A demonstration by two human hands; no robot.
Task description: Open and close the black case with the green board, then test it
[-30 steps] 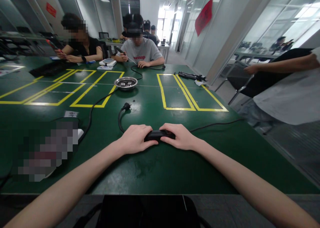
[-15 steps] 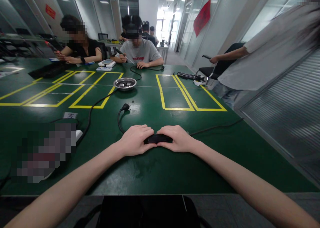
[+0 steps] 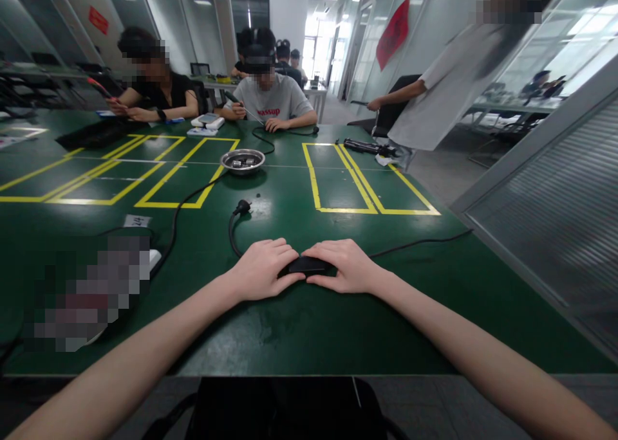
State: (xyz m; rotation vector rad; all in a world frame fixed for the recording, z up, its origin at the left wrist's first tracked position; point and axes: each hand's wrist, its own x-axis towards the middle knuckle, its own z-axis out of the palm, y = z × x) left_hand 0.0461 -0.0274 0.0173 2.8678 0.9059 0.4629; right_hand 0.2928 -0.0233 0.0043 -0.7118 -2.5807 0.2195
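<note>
A black power adapter (image 3: 311, 267) lies on the green table in front of me, with a cable leaving each side. My left hand (image 3: 264, 269) grips its left end, thumb on the near side and fingers over the far side. Its right end is held the same way by my right hand (image 3: 345, 266). The fingertips of both hands almost meet above the adapter, and its ends are hidden under them. From behind my left hand a thick cord curves up to a black power plug (image 3: 243, 207). A thinner cable (image 3: 425, 241) runs off to the right.
A metal bowl (image 3: 243, 161) with small metal parts stands beyond the plug. Yellow tape rectangles (image 3: 338, 210) mark the green table (image 3: 270, 343). A black tripod-like item (image 3: 369, 147) lies at the far right. Two people sit opposite; another person (image 3: 434, 92) stands at right.
The standing person at right has moved farther away and leftward. My hands stay around the adapter, with only a slight shift of the thumbs.
</note>
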